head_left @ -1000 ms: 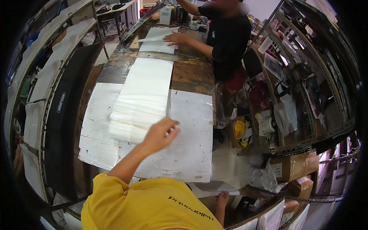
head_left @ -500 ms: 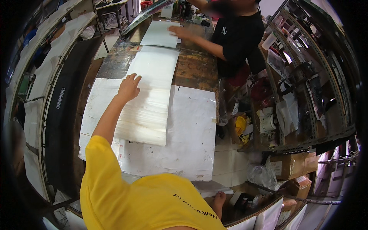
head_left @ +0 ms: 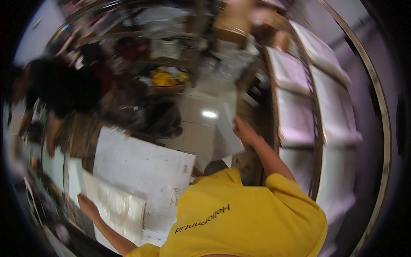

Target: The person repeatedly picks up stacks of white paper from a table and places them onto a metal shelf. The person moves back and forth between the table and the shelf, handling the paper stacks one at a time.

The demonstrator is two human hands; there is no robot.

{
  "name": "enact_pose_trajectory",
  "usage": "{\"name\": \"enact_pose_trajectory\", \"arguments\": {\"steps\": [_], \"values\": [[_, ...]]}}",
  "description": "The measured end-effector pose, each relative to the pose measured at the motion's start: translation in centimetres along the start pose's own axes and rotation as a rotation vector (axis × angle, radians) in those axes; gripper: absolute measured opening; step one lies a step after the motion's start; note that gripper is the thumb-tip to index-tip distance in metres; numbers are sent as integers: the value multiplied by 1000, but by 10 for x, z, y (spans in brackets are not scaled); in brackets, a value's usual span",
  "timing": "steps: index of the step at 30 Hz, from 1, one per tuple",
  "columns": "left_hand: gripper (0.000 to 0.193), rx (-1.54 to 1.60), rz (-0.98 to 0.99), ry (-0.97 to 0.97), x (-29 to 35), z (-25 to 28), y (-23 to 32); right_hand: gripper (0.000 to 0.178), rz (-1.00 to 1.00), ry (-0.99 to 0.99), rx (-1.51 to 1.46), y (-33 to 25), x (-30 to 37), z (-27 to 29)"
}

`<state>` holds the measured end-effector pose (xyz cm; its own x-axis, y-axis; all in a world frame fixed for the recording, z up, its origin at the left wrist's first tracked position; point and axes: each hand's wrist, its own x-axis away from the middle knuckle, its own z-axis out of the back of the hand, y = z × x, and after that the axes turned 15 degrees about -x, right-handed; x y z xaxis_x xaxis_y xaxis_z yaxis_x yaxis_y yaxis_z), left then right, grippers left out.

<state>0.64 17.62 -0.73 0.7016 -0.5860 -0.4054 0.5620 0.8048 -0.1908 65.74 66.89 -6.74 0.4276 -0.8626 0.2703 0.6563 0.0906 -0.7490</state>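
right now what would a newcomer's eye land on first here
First the yellow shirt filling the lower middle, with both arms spread wide. The right hand holds a white sheet up at the centre, near shelves of stacked white paper on the right. The left hand rests at the edge of a fanned stack of sheets on the table at lower left.

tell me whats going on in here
A person in a yellow shirt stands turned between a worktable and a rack of shelves. Their left hand rests on a stack of white sheets on the table. Their right hand holds up a single white sheet near the shelves. Another person in a dark top works at the far end; the picture is blurred.
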Motion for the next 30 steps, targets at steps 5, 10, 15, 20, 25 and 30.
{"name": "enact_pose_trajectory", "arguments": {"steps": [5,10,15,20,25,30], "values": [[35,278,44,-71,-59,89,138,26,49,498,-256,25,14,86],[37,413,-235,56,-56,161,231,25,59,954,-540,111,55,155],[34,543,-370,60,-50,179,300,33,-205,1285,-778,174,118,178],[29,729,-412,-72,-25,208,374,23,-488,1533,-1065,240,148,166],[27,786,-506,-96,15,233,421,16,-463,1496,-1155,266,149,158],[25,902,-548,-212,57,265,446,19,-482,1481,-1137,280,140,145]]}}
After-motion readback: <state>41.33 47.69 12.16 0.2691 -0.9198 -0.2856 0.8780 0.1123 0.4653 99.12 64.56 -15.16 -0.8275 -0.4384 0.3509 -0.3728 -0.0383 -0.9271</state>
